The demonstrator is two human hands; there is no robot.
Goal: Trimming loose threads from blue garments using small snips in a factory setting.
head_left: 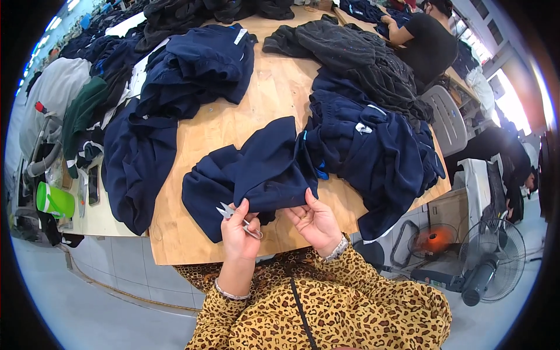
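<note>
A navy garment (256, 169) lies spread on the wooden table (274, 93) in front of me. My left hand (239, 230) holds small metal thread snips (228, 212) at the garment's near edge, blades pointing toward the cloth. My right hand (316, 220) pinches the same hem a little to the right, fingers curled on the fabric.
Piles of navy garments (379, 146) and dark grey ones (350, 52) cover the right and far side, more navy clothes (192, 70) on the left. Another person (426, 41) sits at the far right. A green jug (55, 201) stands left; floor fans (487, 259) right.
</note>
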